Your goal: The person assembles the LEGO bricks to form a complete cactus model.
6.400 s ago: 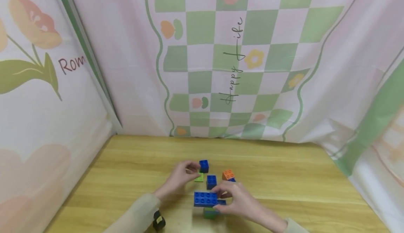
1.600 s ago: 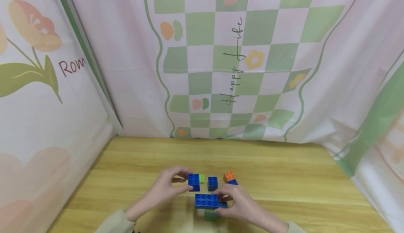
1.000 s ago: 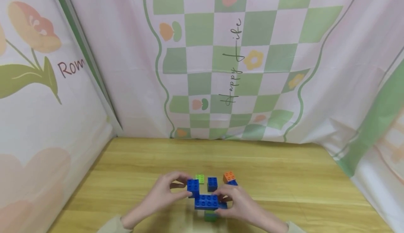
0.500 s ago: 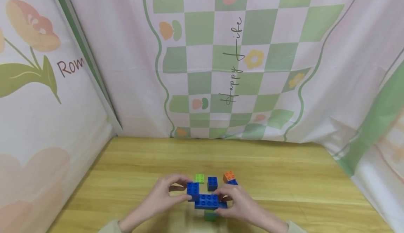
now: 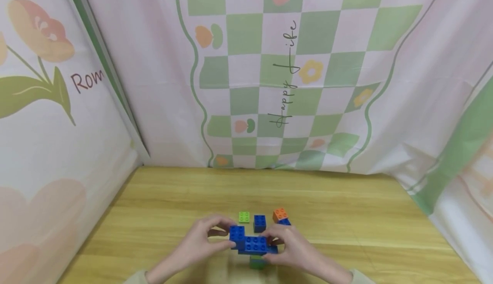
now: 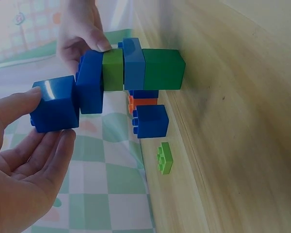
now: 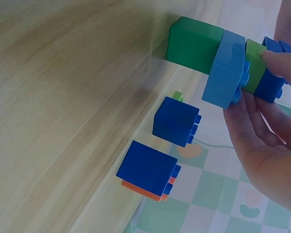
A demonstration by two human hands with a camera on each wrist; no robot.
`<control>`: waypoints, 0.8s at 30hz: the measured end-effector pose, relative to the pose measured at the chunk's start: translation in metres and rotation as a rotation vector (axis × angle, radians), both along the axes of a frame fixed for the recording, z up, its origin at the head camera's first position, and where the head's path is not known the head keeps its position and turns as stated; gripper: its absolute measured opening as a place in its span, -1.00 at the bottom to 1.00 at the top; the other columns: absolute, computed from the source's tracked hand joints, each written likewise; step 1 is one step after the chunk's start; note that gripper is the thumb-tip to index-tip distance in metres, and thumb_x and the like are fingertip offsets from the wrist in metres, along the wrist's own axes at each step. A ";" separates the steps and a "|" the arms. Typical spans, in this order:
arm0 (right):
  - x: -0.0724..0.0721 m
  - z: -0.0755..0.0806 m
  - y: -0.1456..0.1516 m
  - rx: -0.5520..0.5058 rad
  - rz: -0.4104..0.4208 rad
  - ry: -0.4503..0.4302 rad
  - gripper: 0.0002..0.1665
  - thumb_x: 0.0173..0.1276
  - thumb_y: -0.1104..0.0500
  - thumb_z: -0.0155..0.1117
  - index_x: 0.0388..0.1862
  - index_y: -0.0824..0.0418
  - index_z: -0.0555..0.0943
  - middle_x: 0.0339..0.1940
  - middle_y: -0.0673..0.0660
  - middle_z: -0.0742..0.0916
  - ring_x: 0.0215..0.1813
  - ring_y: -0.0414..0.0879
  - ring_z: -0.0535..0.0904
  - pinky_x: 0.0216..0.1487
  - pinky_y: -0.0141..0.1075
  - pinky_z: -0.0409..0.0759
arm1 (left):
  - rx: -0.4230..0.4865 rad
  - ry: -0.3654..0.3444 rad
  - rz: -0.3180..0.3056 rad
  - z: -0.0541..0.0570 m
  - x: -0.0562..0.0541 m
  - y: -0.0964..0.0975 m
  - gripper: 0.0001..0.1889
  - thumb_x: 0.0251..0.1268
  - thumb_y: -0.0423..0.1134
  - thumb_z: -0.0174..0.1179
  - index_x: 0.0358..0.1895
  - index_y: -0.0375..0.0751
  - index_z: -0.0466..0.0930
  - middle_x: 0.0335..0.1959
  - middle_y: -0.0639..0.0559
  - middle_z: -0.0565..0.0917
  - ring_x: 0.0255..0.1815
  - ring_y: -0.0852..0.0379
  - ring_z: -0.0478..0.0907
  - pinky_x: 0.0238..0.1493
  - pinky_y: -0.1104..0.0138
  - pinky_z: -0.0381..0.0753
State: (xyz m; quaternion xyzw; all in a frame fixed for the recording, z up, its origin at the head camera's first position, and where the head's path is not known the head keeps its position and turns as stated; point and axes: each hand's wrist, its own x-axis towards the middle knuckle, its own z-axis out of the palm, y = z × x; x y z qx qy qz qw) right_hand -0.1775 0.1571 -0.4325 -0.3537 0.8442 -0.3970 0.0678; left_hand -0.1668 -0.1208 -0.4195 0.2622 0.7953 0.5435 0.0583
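My left hand (image 5: pixel 200 241) pinches a square dark blue toy building block (image 5: pixel 236 237) between thumb and fingers, at the left end of a long dark blue brick (image 5: pixel 255 244). In the left wrist view the block (image 6: pixel 57 104) sits against the long brick's studded side; whether it is fully seated I cannot tell. My right hand (image 5: pixel 292 247) grips the upper part of the stack near its right end. Below the long brick come a light green brick (image 6: pixel 113 70), a lighter blue brick (image 7: pixel 226 68) and a green block (image 7: pixel 194 44) at the bottom, on the table.
Behind the stack, on the wooden table (image 5: pixel 173 190), lie a flat lime-green brick (image 5: pixel 244 217) and a square blue block (image 5: pixel 259 223). Farther right, an orange brick (image 5: pixel 280 214) sits against another blue block (image 5: pixel 285 222). A patterned curtain (image 5: pixel 246 70) hangs at the back.
My left hand picked up the square blue block from behind the lime-green brick, brought it nearer, and lowered it onto the long brick's left end. The right hand stays on the stack.
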 end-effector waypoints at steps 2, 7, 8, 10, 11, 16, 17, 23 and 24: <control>0.000 0.000 0.000 0.006 -0.001 -0.005 -0.58 0.16 0.13 0.50 -0.04 0.28 0.66 -0.13 0.19 0.76 -0.13 -0.18 0.71 -0.13 -0.56 0.67 | -0.001 -0.007 -0.001 0.000 0.001 0.000 -0.65 0.21 -0.18 0.39 0.03 -0.17 0.62 0.02 -0.12 0.71 0.01 0.13 0.68 0.03 0.43 0.69; -0.001 0.001 0.000 0.020 0.009 -0.005 -0.59 0.19 0.09 0.48 -0.02 0.25 0.65 -0.12 0.16 0.75 -0.12 -0.18 0.72 -0.13 -0.57 0.66 | -0.014 -0.031 -0.009 0.000 0.001 0.001 -0.65 0.22 -0.17 0.38 0.04 -0.17 0.60 0.02 -0.12 0.72 0.00 0.14 0.69 0.05 0.27 0.73; 0.000 0.001 0.000 0.021 0.014 0.000 -0.59 0.20 0.09 0.48 -0.02 0.25 0.65 -0.12 0.15 0.75 -0.12 -0.18 0.72 -0.13 -0.58 0.66 | -0.016 -0.036 -0.012 0.000 0.001 0.001 -0.65 0.23 -0.17 0.37 0.05 -0.17 0.59 0.03 -0.13 0.72 0.00 0.15 0.70 0.05 0.23 0.73; 0.000 0.001 0.000 0.024 0.022 0.013 -0.57 0.22 0.06 0.47 -0.01 0.24 0.64 -0.12 0.14 0.75 -0.12 -0.20 0.71 -0.13 -0.57 0.66 | -0.019 -0.041 -0.019 0.000 0.001 0.002 -0.64 0.23 -0.18 0.37 0.05 -0.18 0.57 0.03 -0.13 0.72 -0.01 0.16 0.70 0.06 0.19 0.73; 0.001 0.001 0.000 0.026 0.024 0.022 -0.56 0.23 0.03 0.47 0.00 0.24 0.64 -0.12 0.14 0.75 -0.11 -0.22 0.71 -0.13 -0.57 0.67 | -0.020 -0.041 -0.022 0.000 0.001 0.002 -0.64 0.23 -0.18 0.37 0.06 -0.18 0.57 0.04 -0.14 0.72 -0.01 0.16 0.70 0.06 0.18 0.73; 0.004 0.001 0.000 0.048 0.018 0.068 -0.46 0.25 -0.12 0.42 0.05 0.20 0.63 -0.08 0.11 0.75 -0.07 -0.27 0.67 -0.12 -0.48 0.71 | -0.040 -0.027 -0.025 0.001 0.002 0.003 -0.64 0.24 -0.18 0.36 0.06 -0.15 0.55 0.05 -0.11 0.72 0.00 0.13 0.70 0.05 0.36 0.71; 0.005 0.002 0.000 0.053 0.016 0.078 -0.45 0.26 -0.15 0.40 0.07 0.18 0.62 -0.06 0.09 0.75 -0.06 -0.27 0.67 -0.11 -0.46 0.71 | -0.044 -0.024 -0.025 0.001 0.002 0.003 -0.64 0.24 -0.17 0.36 0.07 -0.14 0.55 0.05 -0.11 0.72 0.01 0.13 0.69 0.04 0.39 0.70; 0.007 0.003 -0.002 0.042 0.004 0.130 -0.54 0.38 -0.14 0.28 0.10 0.11 0.62 -0.05 0.02 0.74 -0.04 -0.27 0.65 -0.09 -0.37 0.72 | -0.048 -0.010 -0.032 0.001 0.002 0.002 -0.64 0.26 -0.17 0.34 0.08 -0.13 0.55 0.06 -0.10 0.72 0.03 0.10 0.69 0.06 0.32 0.72; 0.007 0.002 -0.003 0.033 0.003 0.137 -0.56 0.39 -0.13 0.27 0.09 0.11 0.62 -0.06 0.02 0.74 -0.05 -0.28 0.65 -0.09 -0.36 0.73 | -0.049 -0.009 -0.032 0.001 0.002 0.002 -0.64 0.27 -0.17 0.34 0.09 -0.12 0.55 0.06 -0.10 0.72 0.02 0.10 0.69 0.06 0.33 0.72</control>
